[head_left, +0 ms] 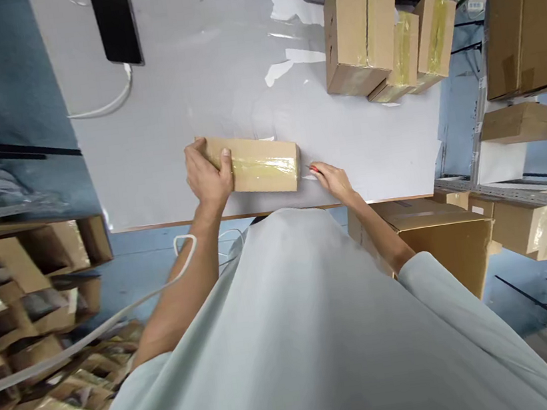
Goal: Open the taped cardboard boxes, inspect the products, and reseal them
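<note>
A small cardboard box [262,163] with shiny clear tape along its top lies near the front edge of the white table. My left hand [209,173] grips its left end, the thumb on top and the fingers over the far side. Just off the box's right end, my right hand [333,180] is closed around a small red tool [314,168]. Most of that tool is hidden in the fingers, so its exact kind does not show.
Taped cardboard boxes [355,26] stand at the table's back right. A black phone [116,25] with a white cable lies at the back left. Torn white paper pieces [292,61] lie mid-table. Open cartons [26,284] are piled on the left, and a large carton [448,249] stands front right.
</note>
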Tool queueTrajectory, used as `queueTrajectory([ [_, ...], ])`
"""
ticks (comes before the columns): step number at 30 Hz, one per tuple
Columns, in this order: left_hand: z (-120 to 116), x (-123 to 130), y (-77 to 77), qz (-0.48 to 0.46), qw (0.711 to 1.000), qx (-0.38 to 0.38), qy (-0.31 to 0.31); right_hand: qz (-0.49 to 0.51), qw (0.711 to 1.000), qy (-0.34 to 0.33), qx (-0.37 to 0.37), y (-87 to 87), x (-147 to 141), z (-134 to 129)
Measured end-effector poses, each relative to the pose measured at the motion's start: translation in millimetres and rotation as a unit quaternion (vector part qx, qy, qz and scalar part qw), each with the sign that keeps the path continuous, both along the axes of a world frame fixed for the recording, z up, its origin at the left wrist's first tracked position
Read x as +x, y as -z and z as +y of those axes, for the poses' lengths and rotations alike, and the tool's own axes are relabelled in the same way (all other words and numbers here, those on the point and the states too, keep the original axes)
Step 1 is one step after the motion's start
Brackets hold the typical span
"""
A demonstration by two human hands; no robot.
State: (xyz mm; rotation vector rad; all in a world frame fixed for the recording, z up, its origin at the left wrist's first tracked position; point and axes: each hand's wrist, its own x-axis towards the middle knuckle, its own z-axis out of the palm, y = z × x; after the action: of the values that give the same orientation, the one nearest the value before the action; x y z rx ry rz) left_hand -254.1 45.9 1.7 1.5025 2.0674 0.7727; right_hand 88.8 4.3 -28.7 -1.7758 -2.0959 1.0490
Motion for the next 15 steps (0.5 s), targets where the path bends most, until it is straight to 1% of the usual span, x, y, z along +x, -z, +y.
queueTrajectory([
  [2, 4, -12, -2.7, 0.017, 1.000, 0.006, 0.008, 0.066, 0.991, 0.115, -0.027, 11.6, 6, -14],
  [4, 8, -28, -4.1, 0.031, 0.999, 0.008, 0.021, 0.135, 0.968, 0.198, -0.071, 22.6, 3, -20],
  [6, 12, -43, -3.0, 0.043, 0.999, 0.014, 0.028, 0.211, 0.939, 0.244, -0.115, 31.6, -12, -20],
  [8, 13, -56, 1.4, 0.043, 0.998, 0.026, 0.031, 0.281, 0.913, 0.258, -0.145, 34.8, -38, -15],
  [10, 12, -64, 9.2, 0.029, 0.999, 0.043, 0.014, 0.318, 0.901, 0.256, -0.146, 29.4, -64, -10],
  [12, 8, -65, 20.2, 0.000, 0.998, 0.052, -0.018, 0.317, 0.907, 0.252, -0.116, 14.7, -79, -9],
  [14, 2, -58, 33.5, -0.038, 0.998, 0.043, -0.038, 0.294, 0.919, 0.255, -0.067, -7.1, -78, -13],
  [15, -2, -51, 40.5, -0.059, 0.997, 0.032, -0.035, 0.278, 0.925, 0.255, -0.039, -19.5, -73, -16],
])
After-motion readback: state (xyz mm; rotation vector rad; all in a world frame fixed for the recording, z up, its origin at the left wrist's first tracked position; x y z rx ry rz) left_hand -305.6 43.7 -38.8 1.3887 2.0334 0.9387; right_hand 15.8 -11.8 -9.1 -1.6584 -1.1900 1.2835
